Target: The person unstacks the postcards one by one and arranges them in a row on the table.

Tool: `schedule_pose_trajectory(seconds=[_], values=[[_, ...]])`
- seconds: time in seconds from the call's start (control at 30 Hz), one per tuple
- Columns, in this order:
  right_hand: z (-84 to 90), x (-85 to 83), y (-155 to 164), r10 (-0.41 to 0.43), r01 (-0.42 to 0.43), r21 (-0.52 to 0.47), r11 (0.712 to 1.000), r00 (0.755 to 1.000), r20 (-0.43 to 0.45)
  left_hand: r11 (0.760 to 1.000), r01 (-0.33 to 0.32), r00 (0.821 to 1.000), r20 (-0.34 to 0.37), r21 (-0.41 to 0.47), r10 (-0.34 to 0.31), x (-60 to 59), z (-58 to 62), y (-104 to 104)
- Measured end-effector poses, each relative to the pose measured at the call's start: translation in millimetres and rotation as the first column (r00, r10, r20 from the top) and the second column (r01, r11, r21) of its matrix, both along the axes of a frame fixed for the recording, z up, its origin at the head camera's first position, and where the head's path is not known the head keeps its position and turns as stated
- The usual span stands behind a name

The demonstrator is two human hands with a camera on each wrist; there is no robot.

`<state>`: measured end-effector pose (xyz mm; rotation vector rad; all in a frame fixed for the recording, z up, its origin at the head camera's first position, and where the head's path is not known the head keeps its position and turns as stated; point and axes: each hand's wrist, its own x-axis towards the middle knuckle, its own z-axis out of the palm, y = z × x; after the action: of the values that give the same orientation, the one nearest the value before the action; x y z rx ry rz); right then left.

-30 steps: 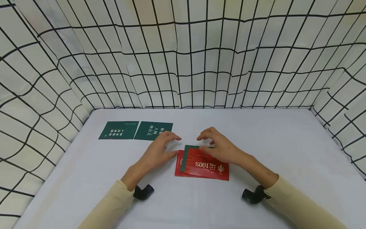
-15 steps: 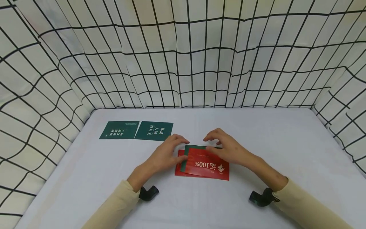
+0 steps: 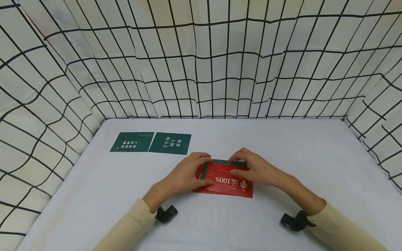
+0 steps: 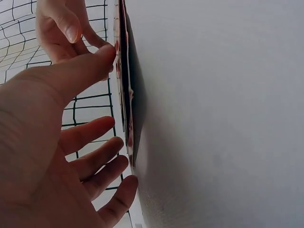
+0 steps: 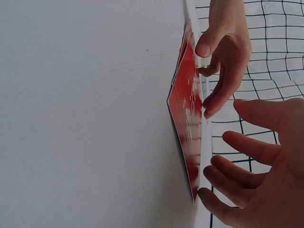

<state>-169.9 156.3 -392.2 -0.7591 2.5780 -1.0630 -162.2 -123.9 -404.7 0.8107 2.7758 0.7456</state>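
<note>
A small stack of flat printed cards lies on the white tabletop, a red card (image 3: 226, 186) with white lettering on top. Below it, a green card (image 3: 221, 161) shows along the far side, and another red card peeks out at the left and near edges. My left hand (image 3: 190, 173) is over the stack's left end, its thumb on the top card and its fingers relaxed toward the far edge. Above the right part hovers my right hand (image 3: 259, 168), fingers loosely bent near the far edge. In the right wrist view its fingers (image 5: 232, 180) are spread beside the red card.
Two green cards (image 3: 132, 142) with white lettering lie side by side at the back left. White walls with a black net (image 3: 210, 69) stand behind the table (image 3: 298, 150) and at both sides. A black curved device (image 3: 166, 213) sits at each wrist.
My left hand has moved right, from beside the stack onto its left end. My right hand has shifted right and slightly nearer. The stack and the two green cards stay in place.
</note>
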Motion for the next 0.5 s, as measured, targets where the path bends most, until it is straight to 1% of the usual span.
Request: schedule_pose_trajectory(seconds=[0.17, 0.33, 0.5], values=[[-0.9, 3.8, 2.4, 0.016, -0.015, 0.039, 0.999, 1.000, -0.016, 1.000, 0.016, 1.000, 0.010, -0.014, -0.015, 1.2, 0.4, 1.5], [-2.3, 7.9, 2.2, 0.016, -0.015, 0.082, 0.997, 1.000, -0.017, 0.999, 0.036, 0.999, 0.003, -0.031, -0.036, 1.4, -0.7, 3.3], [-2.3, 10.7, -1.4, 0.017, -0.014, 0.171, 0.985, 1.000, -0.017, 0.996, 0.050, 0.999, -0.001, -0.074, -0.050, 3.4, -1.1, 3.5]])
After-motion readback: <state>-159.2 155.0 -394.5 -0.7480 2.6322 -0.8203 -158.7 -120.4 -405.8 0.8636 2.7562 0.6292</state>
